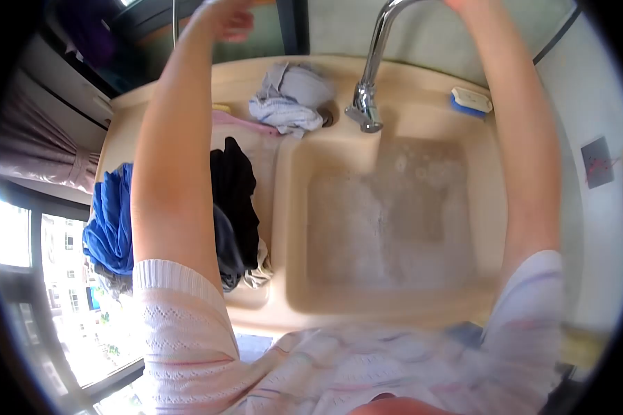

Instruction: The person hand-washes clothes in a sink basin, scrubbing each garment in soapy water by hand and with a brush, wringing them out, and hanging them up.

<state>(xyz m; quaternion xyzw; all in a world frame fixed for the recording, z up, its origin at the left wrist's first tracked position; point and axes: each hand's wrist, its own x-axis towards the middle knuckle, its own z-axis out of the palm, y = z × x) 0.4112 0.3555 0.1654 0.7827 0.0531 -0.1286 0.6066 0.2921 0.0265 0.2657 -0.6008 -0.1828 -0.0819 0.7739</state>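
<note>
Person's knit top (339,366) nearest; L hand (231,21) raised, R hand out of frame, can't tell either's grip; clothes (235,190) piled beside sink (288,228), prob. to stay out.

Left: a mauve curtain (45,149), gathered by a tieback (84,167), hangs beside a dark-framed window (10,232); strong daylight enters, nearly whitening the building façade (68,242) outside. Rear: a pale grey-green wall (422,45), interrupted by a dark vertical post (293,28). Right: a white wall (574,90) bearing a small grey rectangular plate (594,161) with reddish marks; a dark strip (557,34) runs between the two walls.
</note>
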